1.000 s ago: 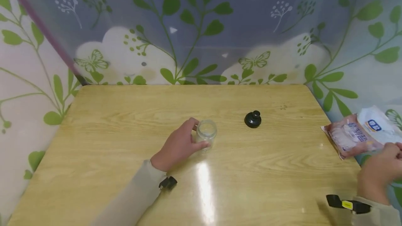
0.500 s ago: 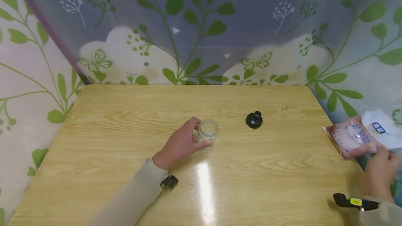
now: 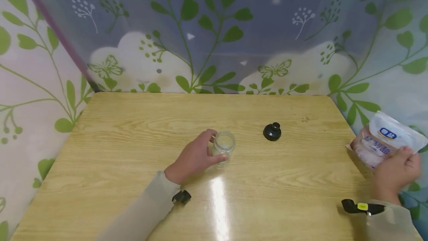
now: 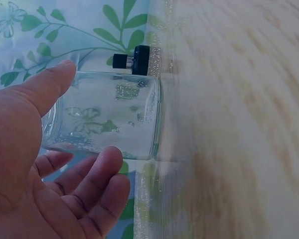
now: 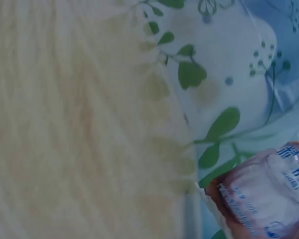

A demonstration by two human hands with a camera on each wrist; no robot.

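Near the middle of the table stands a small clear glass jar (image 3: 224,145), its mouth uncovered. My left hand (image 3: 192,156) holds it from the left, thumb on the near side and fingers around the far side; the left wrist view shows the see-through jar (image 4: 107,117) between thumb and fingers. At the right, my right hand (image 3: 396,172) grips a pink-and-white plastic bag of salt (image 3: 376,144) by its lower right part, over the table's right edge. The right wrist view catches part of the bag (image 5: 269,194), but not the hand.
A black lid with a round knob (image 3: 272,132) lies on the wood-grain table (image 3: 150,122), right of the jar and behind it. Leaf-patterned walls (image 3: 214,47) stand along the back and both sides.
My right hand has shifted left and slightly up, and the bag has turned so its white upper part stands higher. The left hand has kept its hold on the jar.
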